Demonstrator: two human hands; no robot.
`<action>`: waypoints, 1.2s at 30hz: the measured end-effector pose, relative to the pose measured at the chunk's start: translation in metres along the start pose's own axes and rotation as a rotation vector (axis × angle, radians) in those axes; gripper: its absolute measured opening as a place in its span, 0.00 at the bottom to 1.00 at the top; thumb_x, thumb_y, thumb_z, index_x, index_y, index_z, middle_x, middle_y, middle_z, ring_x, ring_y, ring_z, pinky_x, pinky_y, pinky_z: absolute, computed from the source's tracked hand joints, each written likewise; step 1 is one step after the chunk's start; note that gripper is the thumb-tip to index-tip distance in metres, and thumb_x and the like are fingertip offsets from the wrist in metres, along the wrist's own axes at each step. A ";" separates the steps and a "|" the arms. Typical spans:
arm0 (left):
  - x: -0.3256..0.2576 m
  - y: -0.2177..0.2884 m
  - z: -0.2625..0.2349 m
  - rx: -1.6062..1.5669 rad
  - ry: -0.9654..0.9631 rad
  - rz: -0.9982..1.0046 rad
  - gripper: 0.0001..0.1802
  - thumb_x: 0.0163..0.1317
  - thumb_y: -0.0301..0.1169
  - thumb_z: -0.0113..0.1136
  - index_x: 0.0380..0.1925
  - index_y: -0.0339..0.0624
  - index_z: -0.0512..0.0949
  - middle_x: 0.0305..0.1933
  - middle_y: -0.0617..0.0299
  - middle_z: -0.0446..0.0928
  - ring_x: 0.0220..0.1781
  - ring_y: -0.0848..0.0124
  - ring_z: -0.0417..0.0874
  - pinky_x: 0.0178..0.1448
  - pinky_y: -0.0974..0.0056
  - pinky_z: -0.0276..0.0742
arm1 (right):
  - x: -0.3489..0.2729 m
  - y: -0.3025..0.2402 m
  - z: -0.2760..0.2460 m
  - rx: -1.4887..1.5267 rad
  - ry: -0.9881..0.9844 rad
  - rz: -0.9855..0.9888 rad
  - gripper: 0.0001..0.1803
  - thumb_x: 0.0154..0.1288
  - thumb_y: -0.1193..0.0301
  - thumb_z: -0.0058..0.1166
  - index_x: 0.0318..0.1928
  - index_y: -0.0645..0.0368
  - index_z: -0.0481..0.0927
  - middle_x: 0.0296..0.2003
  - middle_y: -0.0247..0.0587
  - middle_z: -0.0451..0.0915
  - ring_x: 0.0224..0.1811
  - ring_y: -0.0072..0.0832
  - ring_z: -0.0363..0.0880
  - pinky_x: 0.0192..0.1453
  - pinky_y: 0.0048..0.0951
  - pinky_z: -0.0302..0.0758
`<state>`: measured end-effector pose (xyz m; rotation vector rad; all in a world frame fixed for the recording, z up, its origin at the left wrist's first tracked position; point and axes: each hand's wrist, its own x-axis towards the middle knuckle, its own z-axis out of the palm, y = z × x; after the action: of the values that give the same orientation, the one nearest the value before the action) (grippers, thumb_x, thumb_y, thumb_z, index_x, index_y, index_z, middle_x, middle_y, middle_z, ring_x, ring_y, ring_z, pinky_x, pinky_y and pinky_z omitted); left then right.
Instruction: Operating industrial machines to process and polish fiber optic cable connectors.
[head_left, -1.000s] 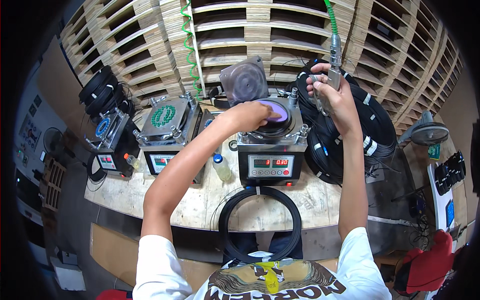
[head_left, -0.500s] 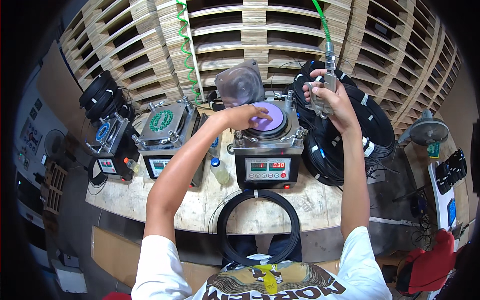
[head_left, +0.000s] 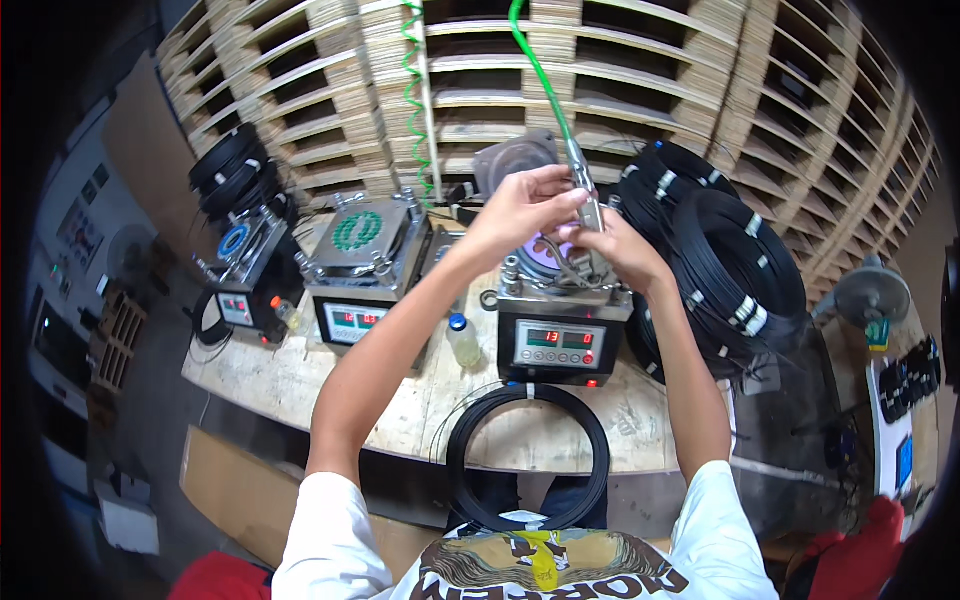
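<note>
Above the polishing machine (head_left: 560, 340) in the middle of the bench, my right hand (head_left: 632, 252) is closed round a metal air gun (head_left: 588, 208). A green hose (head_left: 545, 85) runs up from the gun. My left hand (head_left: 525, 208) meets it at the gun's upper body, thumb and fingers pinched against the metal. Beneath both hands lies the machine's round purple polishing pad (head_left: 540, 254), mostly covered by the fingers and gun. Behind my left hand stands a translucent grey cover (head_left: 510, 160), tilted back.
Two more polishing machines stand left, one bearing a plate with a green ring (head_left: 356, 231), the other a blue ring (head_left: 234, 240). A blue-capped bottle (head_left: 464, 342) and a black cable coil (head_left: 462, 440) are nearer me. Cable coils (head_left: 740, 270) crowd the right; wooden pallets (head_left: 480, 65) rise behind.
My left hand has left the purple pad and come up to the air gun. My right hand has brought the gun left and down, over the machine. The view has shifted slightly.
</note>
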<state>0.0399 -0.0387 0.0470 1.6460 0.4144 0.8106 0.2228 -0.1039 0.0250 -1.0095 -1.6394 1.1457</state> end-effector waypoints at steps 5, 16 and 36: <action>-0.022 0.032 -0.029 0.033 0.167 0.142 0.18 0.69 0.35 0.64 0.53 0.35 0.81 0.46 0.60 0.86 0.45 0.75 0.86 0.46 0.70 0.85 | -0.004 0.006 0.010 -0.084 -0.076 -0.052 0.28 0.70 0.58 0.59 0.63 0.64 0.75 0.55 0.40 0.81 0.53 0.24 0.79 0.56 0.27 0.75; 0.055 0.038 -0.257 0.595 0.661 -0.040 0.22 0.62 0.34 0.71 0.52 0.30 0.81 0.42 0.58 0.83 0.33 0.75 0.82 0.33 0.68 0.88 | -0.034 0.023 -0.020 -0.281 0.232 0.007 0.11 0.72 0.73 0.53 0.49 0.64 0.82 0.32 0.29 0.80 0.34 0.14 0.75 0.39 0.18 0.69; 0.082 -0.074 -0.263 0.840 0.782 -0.224 0.22 0.62 0.27 0.60 0.57 0.37 0.78 0.32 0.59 0.84 0.31 0.71 0.83 0.34 0.63 0.80 | -0.054 0.053 -0.022 -0.127 0.430 -0.024 0.09 0.71 0.74 0.52 0.44 0.65 0.84 0.31 0.30 0.79 0.34 0.14 0.72 0.40 0.17 0.66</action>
<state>-0.0762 0.2196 0.0158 1.9075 1.6333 1.1808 0.2667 -0.1356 -0.0326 -1.2178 -1.3829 0.7486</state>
